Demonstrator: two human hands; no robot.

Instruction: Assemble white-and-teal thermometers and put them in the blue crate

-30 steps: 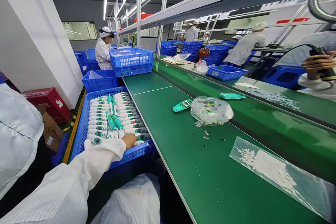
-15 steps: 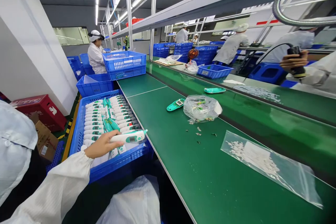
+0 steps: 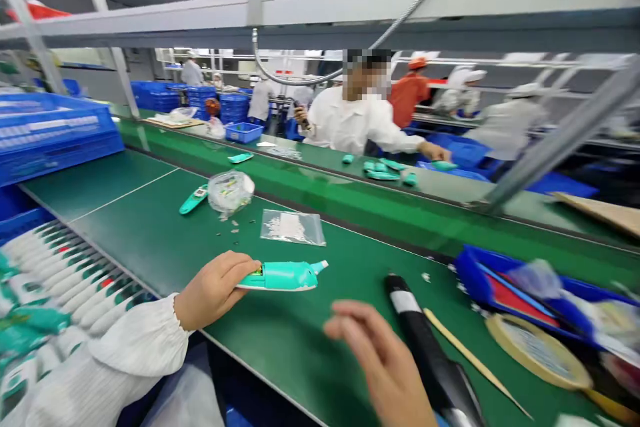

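Green table [image 3: 125, 227]: we hold the gadget [image 3: 287, 275] over it.
Right hand [image 3: 377, 353]: loose, nothing in it.
Left hand [image 3: 215, 290]: we grip the gadget's back end.
Gadget: looks light, hard, slippery; we'd grip its fat middle.
Thin tip [image 3: 319, 268]: might snap if we squeeze.

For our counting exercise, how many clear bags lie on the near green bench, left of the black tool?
2: a crumpled bag beside the green shell, and a flat bag farther right, beyond the held device. Others may be hidden behind the left hand.
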